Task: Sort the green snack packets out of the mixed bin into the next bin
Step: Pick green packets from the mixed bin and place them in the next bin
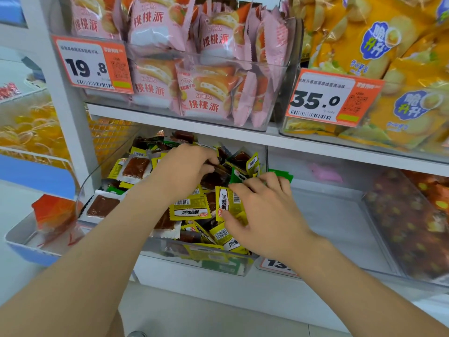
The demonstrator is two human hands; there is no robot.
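Note:
The clear mixed bin [102, 166] on the lower shelf holds several yellow, green and brown snack packets. My left hand [184, 169] reaches into the back of the pile, its curled fingertips pinching a dark brown packet [216, 166]. My right hand [264, 212] lies palm down at the bin's right side, its thumb resting on a yellow packet [227, 203]. Green packets [283, 175] stick out past its curled fingers, so it seems to hold them. Another green packet [237, 176] lies just beyond its fingertips. The clear bin to the right [335, 220] has a mostly bare floor.
A pink item [325, 173] lies at the back of the right bin. Farther right is a bin of red-brown packets [408, 222]. The shelf edge [243, 135] overhangs both hands, with pink cake packs [204, 93] and yellow chip bags [401, 110] above. A price tag [274, 263] hangs below.

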